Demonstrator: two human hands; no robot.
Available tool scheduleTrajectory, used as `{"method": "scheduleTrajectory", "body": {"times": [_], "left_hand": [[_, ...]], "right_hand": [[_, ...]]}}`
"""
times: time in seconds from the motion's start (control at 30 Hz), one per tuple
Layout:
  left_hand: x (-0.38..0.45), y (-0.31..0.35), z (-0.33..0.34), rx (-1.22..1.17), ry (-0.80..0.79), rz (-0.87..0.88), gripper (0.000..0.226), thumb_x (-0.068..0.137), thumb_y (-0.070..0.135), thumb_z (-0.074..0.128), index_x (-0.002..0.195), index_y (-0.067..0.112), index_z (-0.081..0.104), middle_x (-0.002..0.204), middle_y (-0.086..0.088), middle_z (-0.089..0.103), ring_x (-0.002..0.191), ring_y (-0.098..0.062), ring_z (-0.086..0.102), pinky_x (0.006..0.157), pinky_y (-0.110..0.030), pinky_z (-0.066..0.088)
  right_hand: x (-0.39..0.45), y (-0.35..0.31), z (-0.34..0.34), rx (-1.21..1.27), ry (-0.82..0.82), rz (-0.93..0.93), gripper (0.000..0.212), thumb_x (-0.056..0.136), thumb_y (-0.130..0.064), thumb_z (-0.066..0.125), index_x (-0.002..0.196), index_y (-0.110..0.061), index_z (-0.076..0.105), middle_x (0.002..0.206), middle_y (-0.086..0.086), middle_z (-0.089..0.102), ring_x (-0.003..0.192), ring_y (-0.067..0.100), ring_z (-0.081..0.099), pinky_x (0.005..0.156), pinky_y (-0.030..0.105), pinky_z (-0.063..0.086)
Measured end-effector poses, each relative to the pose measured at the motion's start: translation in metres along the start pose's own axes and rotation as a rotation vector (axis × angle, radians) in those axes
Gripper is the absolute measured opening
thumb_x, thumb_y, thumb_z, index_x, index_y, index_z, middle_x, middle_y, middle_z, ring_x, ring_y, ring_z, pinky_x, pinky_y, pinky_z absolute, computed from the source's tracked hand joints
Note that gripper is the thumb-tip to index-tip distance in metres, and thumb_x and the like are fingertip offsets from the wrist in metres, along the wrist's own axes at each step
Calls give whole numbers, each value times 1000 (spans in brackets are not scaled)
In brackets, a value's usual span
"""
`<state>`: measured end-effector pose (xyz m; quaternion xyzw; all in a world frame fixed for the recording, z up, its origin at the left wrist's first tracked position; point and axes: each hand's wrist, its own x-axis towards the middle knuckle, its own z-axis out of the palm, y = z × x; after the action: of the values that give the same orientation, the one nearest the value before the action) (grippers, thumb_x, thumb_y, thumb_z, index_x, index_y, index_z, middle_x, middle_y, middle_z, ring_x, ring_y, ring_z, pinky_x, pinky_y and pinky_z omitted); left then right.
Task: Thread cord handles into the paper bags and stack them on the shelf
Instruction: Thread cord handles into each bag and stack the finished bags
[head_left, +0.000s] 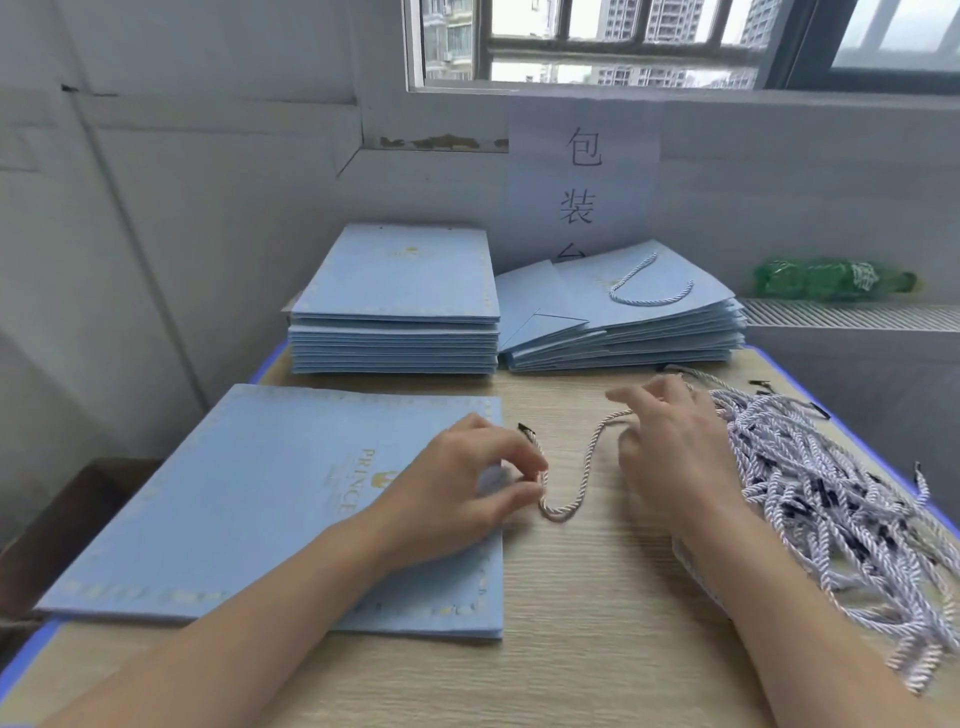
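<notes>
The left hand (462, 475) pinches one cord (582, 467) at the flat bag's (234, 499) right edge; the right hand (670, 441) — at 3 o'clock — grips its other end beside the cord heap (831, 499). Two bag stacks (395, 306) sit at 12 o'clock on the bench (571, 649).

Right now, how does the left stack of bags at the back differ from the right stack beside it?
The left stack is squared up with edges aligned; the right stack is fanned and slanted. The top bag on the right stack carries a threaded cord handle; no handle shows on the left stack. The left stack's top face has a dotted border; the right stack's top face looks plain. Both are light blue flat paper bags on the table.
</notes>
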<state>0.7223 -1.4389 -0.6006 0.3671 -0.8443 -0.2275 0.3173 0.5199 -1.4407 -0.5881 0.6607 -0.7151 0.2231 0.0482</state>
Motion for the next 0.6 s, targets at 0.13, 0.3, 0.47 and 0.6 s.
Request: {"method": "scheduleTrajectory", "body": {"times": [0.13, 0.3, 0.47, 0.6], "left_hand": [[3, -7, -4, 174, 252, -104, 25, 81, 37, 52, 97, 21, 64, 93, 11, 54, 95, -6, 44, 85, -21, 36], [-2, -10, -9, 493, -7, -362, 62, 79, 70, 46, 121, 25, 46, 120, 8, 38, 119, -12, 28, 95, -24, 23], [-7, 7, -13, 295, -213, -249, 57, 82, 57, 60, 126, 23, 49, 134, 13, 35, 128, -3, 25, 104, -17, 21], [-19, 15, -23, 374, -180, -247, 55, 86, 56, 55, 133, 29, 47, 142, 9, 32, 132, -6, 25, 109, -23, 22]], "right_hand": [[-7, -26, 12, 186, -69, -155, 30, 92, -34, 52, 114, -17, 64, 109, 3, 57, 109, 20, 44, 92, 30, 32], [-5, -33, 19, 166, -113, -222, 24, 92, -27, 54, 110, -16, 66, 102, 4, 55, 104, 22, 49, 83, 29, 33], [-7, -27, 17, 96, -11, -251, 14, 87, -18, 57, 92, -9, 66, 93, 9, 59, 94, 30, 53, 75, 33, 34], [-7, -30, 14, 161, -21, -231, 8, 87, -17, 57, 89, -12, 63, 89, 6, 63, 89, 27, 56, 75, 34, 38]]}}
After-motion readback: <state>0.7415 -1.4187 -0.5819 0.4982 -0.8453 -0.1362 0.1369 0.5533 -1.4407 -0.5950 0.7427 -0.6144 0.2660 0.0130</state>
